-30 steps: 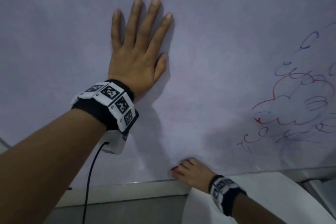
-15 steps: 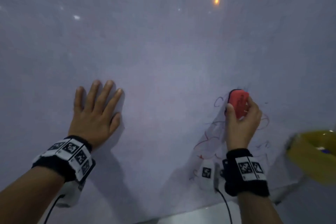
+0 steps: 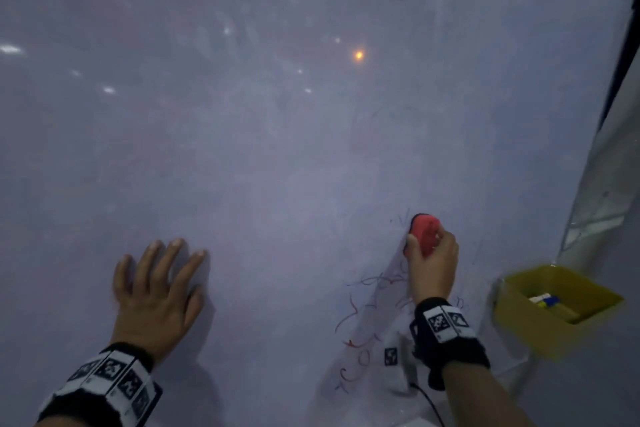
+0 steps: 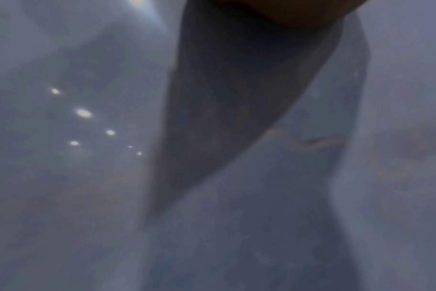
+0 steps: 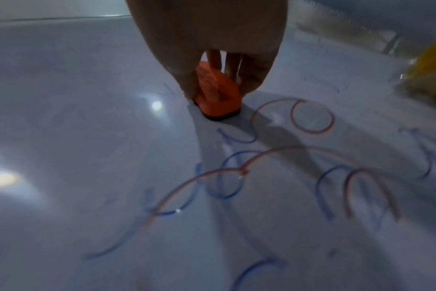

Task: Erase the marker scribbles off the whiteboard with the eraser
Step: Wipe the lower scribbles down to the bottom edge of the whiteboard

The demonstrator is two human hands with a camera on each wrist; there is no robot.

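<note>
Fingers of the right hand (image 3: 433,264) curl round the red eraser (image 3: 425,234), apparently pressed on the whiteboard (image 3: 277,149), while the left hand (image 3: 156,295) lies flat, splayed, at nine o'clock.

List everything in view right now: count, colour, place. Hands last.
whiteboard: 1, white, fills most of the head view
marker scribbles: many loops, red and blue, lower right of the board, below the eraser and around the right wrist
eraser: 1, red-orange with a dark pad, against the board at the top of the scribbles
bin: 1, yellow, beside the board's lower right edge, with a few small items inside, too blurred to name
wrist bands: 2, black with white marker tags, one on each wrist
cable: 1, black, running down from the right wrist unit
left hand: flat on the board, fingers spread, lower left
right hand: grips the eraser, lower right
</note>
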